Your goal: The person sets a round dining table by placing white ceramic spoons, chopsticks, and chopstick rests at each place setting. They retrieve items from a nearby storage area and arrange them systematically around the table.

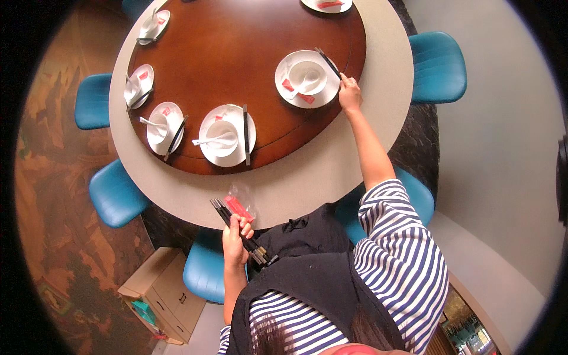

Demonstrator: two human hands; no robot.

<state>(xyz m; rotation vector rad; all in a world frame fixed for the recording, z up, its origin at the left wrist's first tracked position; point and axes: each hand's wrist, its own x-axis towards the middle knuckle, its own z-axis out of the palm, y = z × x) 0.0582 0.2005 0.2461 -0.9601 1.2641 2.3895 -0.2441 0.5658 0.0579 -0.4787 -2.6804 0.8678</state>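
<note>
My right hand (350,94) reaches over the wooden turntable (213,57) and grips the near end of a pair of black chopsticks (327,61). This pair rests along the right rim of a white plate (287,98). On that plate stand a white bowl (320,85) with a white spoon (305,86) in it and red paper packets (306,98). Close to my body, my left hand (236,245) is closed around a bundle of black chopsticks (221,210). Touching or just beyond its fingers is a clear plastic bag (242,193) with red packets (238,208); whether I hold it is unclear.
Several other place settings ring the turntable, including a plate (208,153) with chopsticks (246,135) at its right. A beige tabletop edge (386,115) surrounds it. Blue chairs (437,66) stand around the table. A wooden cabinet (164,293) is at lower left.
</note>
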